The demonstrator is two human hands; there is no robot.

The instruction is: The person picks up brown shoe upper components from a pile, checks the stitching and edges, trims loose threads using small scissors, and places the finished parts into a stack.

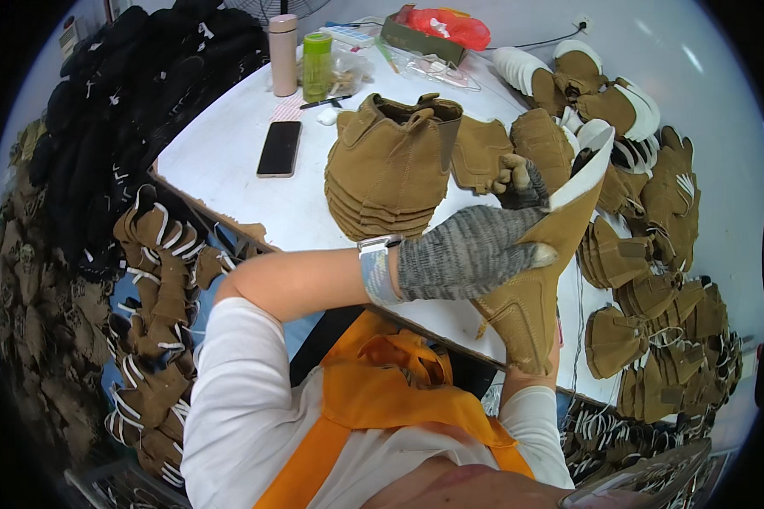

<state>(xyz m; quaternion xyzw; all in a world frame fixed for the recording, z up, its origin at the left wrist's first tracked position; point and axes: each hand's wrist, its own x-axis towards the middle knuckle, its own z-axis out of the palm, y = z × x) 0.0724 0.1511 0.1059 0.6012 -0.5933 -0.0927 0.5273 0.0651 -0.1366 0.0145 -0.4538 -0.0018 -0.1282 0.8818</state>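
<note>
My left hand (475, 253), in a grey knitted glove with bare fingertips, grips a brown suede boot upper (526, 310) with white lining along its top edge. The thumb presses on the outer face. The upper stands tilted, its wide end toward the far right. Behind it, my right hand (522, 180) shows curled fingers in a similar glove. Most of that hand and its forearm are hidden by the upper, and what it holds cannot be made out. Just beyond my left hand sits a stack of sewn brown uppers (389, 174).
The white table (221, 182) carries a black phone (279, 148), a pen (324, 102), a pink flask (283, 55), a green bottle (317, 68) and a box with a red bag (446, 30). Brown pieces (615, 339) pile up right; black bundles (153, 93) lie left.
</note>
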